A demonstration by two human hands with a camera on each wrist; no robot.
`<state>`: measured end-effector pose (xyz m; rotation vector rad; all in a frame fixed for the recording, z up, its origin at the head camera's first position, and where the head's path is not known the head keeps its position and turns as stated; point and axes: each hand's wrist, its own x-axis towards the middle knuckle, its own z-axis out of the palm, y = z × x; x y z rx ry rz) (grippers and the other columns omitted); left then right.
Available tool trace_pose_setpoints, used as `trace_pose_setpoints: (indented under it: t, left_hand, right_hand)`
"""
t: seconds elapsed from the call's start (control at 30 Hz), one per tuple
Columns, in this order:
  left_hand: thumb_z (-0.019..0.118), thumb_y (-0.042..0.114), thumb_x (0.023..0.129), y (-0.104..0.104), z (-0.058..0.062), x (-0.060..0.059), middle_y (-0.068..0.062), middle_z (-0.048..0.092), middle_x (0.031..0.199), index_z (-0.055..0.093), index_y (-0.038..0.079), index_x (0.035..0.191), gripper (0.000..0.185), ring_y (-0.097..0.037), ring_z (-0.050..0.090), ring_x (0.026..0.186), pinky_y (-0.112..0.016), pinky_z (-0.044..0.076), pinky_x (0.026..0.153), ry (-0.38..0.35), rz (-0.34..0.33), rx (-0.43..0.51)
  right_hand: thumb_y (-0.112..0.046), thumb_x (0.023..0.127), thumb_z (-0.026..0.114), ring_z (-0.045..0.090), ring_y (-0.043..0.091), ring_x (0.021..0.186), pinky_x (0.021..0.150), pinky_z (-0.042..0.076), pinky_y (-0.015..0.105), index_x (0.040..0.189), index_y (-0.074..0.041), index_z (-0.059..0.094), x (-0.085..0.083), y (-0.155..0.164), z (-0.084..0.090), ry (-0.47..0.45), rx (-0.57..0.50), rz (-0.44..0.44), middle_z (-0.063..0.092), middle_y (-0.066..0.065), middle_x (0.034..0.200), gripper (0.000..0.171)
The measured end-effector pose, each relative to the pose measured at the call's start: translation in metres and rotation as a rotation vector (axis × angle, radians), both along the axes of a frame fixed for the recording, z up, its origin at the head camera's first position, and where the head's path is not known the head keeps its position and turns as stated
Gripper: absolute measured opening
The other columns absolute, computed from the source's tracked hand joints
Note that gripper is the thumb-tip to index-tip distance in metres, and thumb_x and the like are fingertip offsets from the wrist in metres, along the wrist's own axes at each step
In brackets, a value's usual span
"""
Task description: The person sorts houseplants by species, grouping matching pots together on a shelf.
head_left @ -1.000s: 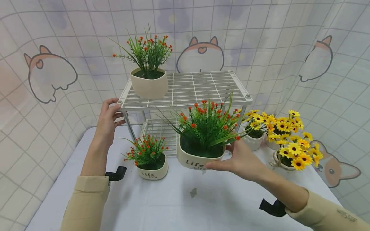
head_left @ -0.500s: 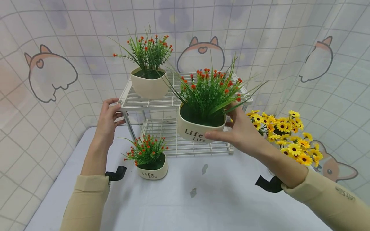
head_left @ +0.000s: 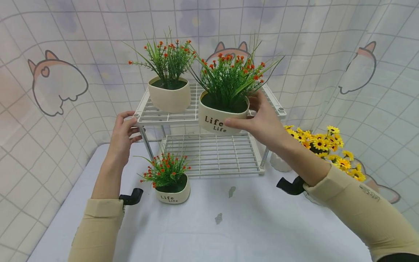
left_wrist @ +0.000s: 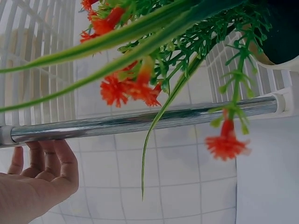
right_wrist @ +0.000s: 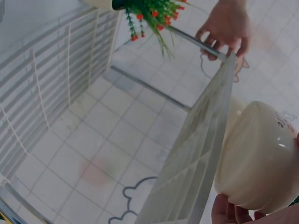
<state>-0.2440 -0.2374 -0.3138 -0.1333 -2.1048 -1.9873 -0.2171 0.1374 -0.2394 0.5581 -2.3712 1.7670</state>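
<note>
My right hand (head_left: 263, 122) grips a cream flowerpot with red artificial flowers (head_left: 224, 120), thumb on the front over its "Life" lettering, fingers round the right side. It overlaps the front edge of the white wire shelf rack's upper tier (head_left: 262, 103). In the right wrist view the pot's underside (right_wrist: 250, 158) shows beside that tier. With curled fingers my left hand (head_left: 122, 138) holds the rack's front left corner; in the left wrist view its fingertips meet the metal post (left_wrist: 140, 120). A matching pot (head_left: 170, 98) stands on the upper tier's left end.
A third red-flowered pot (head_left: 173, 193) stands on the white table before the rack's lower tier (head_left: 222, 156). Several yellow artificial flowers (head_left: 322, 142) are on the right, partly behind my right forearm. A patterned cloth (head_left: 108, 22) hangs behind and at both sides.
My right hand has raised the flowerpot from in front of the lower tier to the upper tier's front edge, lately shifting slightly left. My left hand stays at the rack's corner.
</note>
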Motion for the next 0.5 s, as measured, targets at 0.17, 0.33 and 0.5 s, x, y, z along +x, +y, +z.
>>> trace_pose_setpoints:
  t: [0.17,0.33,0.5]
  left_hand:
    - [0.044,0.037,0.109,0.0,0.0,0.0,-0.001,0.055,0.114,0.04,0.022,0.138,0.033,-0.016,0.054,0.104,-0.04,0.038,0.091,0.0,-0.007,0.006]
    - [0.043,0.036,0.109,0.0,0.0,0.0,-0.001,0.055,0.115,0.04,0.022,0.139,0.033,-0.017,0.054,0.104,-0.04,0.038,0.091,-0.003,-0.007,0.001]
    - [0.042,0.037,0.109,0.0,-0.001,0.0,-0.001,0.055,0.116,0.039,0.021,0.14,0.035,-0.017,0.054,0.105,-0.039,0.038,0.091,-0.003,0.004,-0.02]
  right_hand:
    - [-0.027,0.079,0.091,0.053,0.022,0.122,0.097,0.049,0.043,0.144,-0.012,0.038,-0.019,-0.004,0.005,-0.027,0.032,-0.065,0.051,0.006,0.138,0.086]
    - [-0.03,0.079,0.091,0.05,0.022,0.127,0.1,0.047,0.042,0.152,-0.009,0.033,-0.036,-0.013,0.008,-0.084,0.064,-0.111,0.05,0.009,0.141,0.095]
    - [-0.027,0.081,0.089,0.052,0.022,0.125,0.1,0.047,0.04,0.154,-0.008,0.032,-0.05,-0.024,0.01,-0.111,0.036,-0.097,0.05,0.01,0.141,0.095]
